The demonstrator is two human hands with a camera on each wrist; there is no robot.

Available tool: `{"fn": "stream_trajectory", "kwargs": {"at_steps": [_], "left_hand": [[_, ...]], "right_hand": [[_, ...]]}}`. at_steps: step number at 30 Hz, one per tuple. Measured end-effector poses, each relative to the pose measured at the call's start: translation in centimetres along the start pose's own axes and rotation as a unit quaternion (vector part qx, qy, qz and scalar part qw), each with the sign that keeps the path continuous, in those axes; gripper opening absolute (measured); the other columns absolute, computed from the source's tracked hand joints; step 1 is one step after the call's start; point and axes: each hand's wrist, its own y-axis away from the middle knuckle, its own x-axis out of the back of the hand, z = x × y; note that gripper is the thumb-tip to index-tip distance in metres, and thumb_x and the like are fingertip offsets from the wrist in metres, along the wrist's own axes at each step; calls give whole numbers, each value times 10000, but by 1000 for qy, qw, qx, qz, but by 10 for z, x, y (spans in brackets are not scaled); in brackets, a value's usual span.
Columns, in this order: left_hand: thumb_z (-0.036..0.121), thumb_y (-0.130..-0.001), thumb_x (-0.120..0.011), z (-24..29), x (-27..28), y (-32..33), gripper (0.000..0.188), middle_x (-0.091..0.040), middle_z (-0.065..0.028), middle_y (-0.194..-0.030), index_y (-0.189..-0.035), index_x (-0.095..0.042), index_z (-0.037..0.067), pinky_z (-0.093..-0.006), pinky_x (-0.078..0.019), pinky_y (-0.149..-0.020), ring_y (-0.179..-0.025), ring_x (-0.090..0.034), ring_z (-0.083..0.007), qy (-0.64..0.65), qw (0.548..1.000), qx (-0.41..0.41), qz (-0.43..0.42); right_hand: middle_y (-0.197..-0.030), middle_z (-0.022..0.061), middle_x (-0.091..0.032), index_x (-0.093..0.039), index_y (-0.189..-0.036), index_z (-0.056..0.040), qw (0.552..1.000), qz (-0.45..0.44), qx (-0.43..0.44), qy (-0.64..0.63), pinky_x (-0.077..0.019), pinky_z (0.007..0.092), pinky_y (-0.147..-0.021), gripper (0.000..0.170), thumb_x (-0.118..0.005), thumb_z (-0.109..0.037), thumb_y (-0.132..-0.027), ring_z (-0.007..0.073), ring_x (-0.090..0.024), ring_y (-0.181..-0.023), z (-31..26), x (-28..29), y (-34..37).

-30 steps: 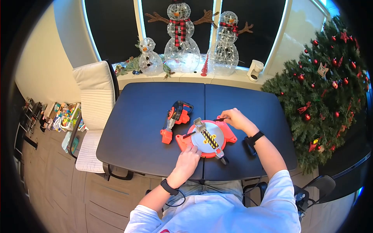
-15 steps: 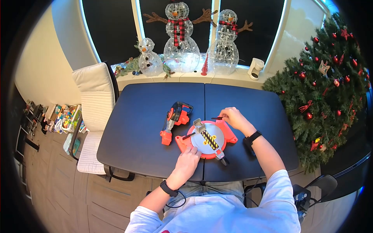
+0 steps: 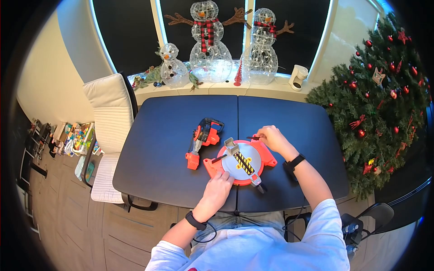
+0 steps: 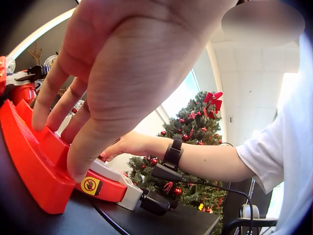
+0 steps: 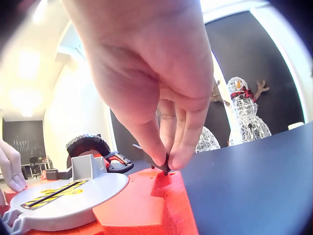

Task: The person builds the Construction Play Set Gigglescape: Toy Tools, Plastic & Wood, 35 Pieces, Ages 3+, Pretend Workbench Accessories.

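Observation:
The toy mitre saw base lies on the table, red with a round grey turntable and a black-and-yellow striped strip. My right hand pinches a slim black lever between thumb and fingertips, at a slot in the base's far right arm. Another black lever lies across the left arm. Nearly straight, the fingers of my left hand rest on the near left edge of the base, thumb beside a yellow hand-warning sticker. To the left lies a red-and-black toy saw head, apart from the base.
A seam crosses the dark folding table. White chair at the left, decorated Christmas tree at the right. Lit wire snowmen stand on the sill behind. Cables run from both wrist cameras.
More of the black lever shows left of my right fingers than a second ago. My left hand stays on the base's near edge. The head view has shifted slightly.

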Motion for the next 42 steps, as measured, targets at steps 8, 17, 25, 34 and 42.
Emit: {"fn": "stream_trajectory", "kwargs": {"at_steps": [8,17,25,34,42], "left_hand": [[45,-880,-621,1,2,0,145,-653,-132,-1049,-1008,-677,5,-418,-625,-833,-1065,-652,-311,0,1000,1,-2],[48,-884,-623,-1,-1,1,150,-650,-132,-1047,-1013,-681,-1,-423,-629,-821,-1065,-653,-313,-1,1000,-1,1],[49,-883,-627,-1,-1,0,160,-647,-133,-1060,-1025,-681,-4,-422,-632,-823,-1075,-651,-316,1,1000,2,-10],[39,-875,-631,-2,-3,1,169,-648,-137,-1063,-1030,-682,-2,-423,-632,-824,-1085,-648,-317,-2,1000,-7,4],[41,-874,-632,-2,-5,1,172,-649,-133,-1069,-1034,-683,2,-423,-634,-823,-1083,-650,-313,-6,1000,-3,-6]], "right_hand": [[-977,211,-763,-784,-984,1,999,-30,21,-16,-613,451,-844,172,-690,27,-842,395,-741,-936,5,-6,-6],[-996,203,-757,-788,-967,-14,996,-66,53,31,-603,461,-858,148,-696,13,-855,398,-731,-950,2,-6,-10],[-962,210,-762,-786,-972,-5,998,-54,26,3,-610,455,-832,159,-698,28,-845,401,-737,-934,1,-7,-8],[-957,211,-759,-779,-955,2,999,-40,24,9,-610,456,-817,144,-694,31,-843,403,-735,-926,-1,-7,-5],[-954,207,-756,-763,-921,10,998,-30,56,13,-604,458,-804,103,-681,12,-859,405,-732,-920,10,-16,-7]]}}
